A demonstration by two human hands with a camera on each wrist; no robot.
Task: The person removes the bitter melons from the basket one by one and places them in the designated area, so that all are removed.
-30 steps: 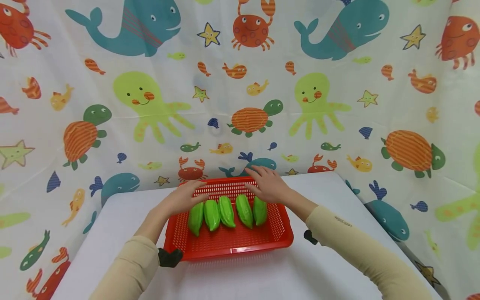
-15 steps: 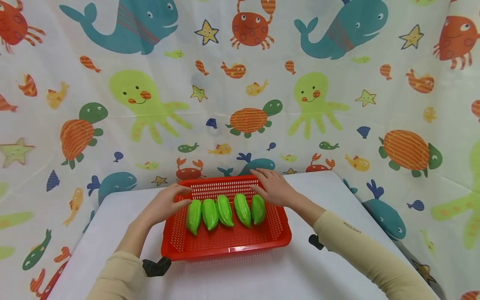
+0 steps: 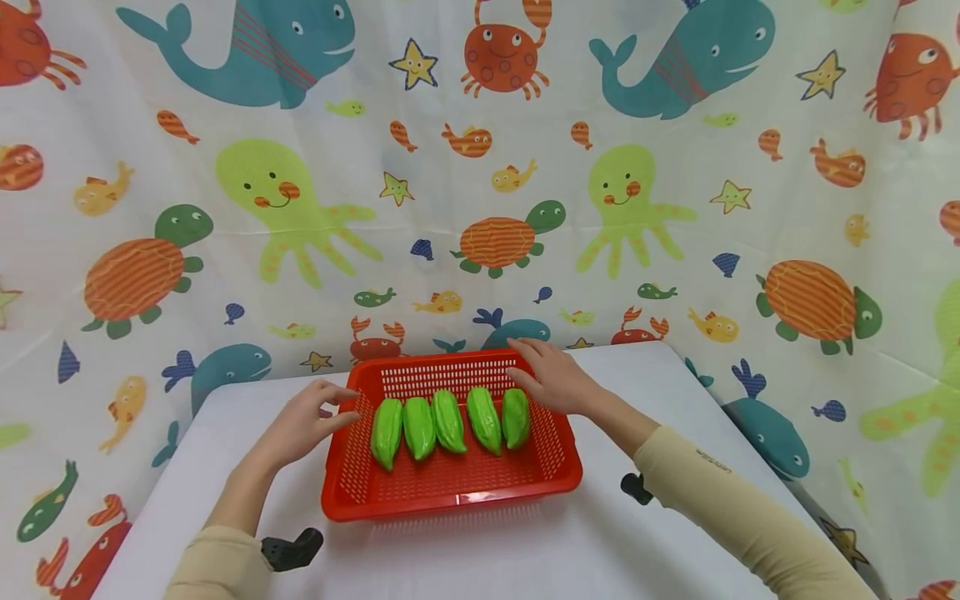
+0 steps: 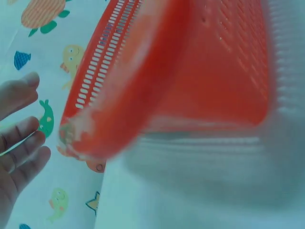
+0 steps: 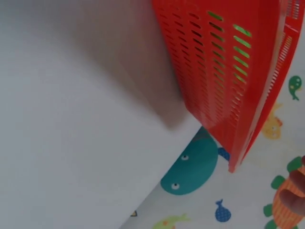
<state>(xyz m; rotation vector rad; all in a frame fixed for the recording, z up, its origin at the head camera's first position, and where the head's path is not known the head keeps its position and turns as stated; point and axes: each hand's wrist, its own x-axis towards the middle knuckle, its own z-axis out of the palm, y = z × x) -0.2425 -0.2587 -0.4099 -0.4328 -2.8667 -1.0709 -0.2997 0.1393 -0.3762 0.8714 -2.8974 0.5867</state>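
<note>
"What's changed?"
"The left hand (image 3: 303, 421) has drawn outward to the left rim of the red basket (image 3: 405, 507); the right hand (image 3: 555, 377) hangs over its far right corner, barely shifted."
"Holding anything?"
"Neither: hands apart, fingers loose. Five green fruits (image 3: 449, 421) lie in the basket, so I'd judge them released."

Person's forearms (image 3: 246, 493) reach forward, angled inward. Left hand (image 3: 302, 422) has fingers loosely bent, thumb apart. Right hand (image 3: 557, 380) has fingers fairly straight, thumb apart.
</note>
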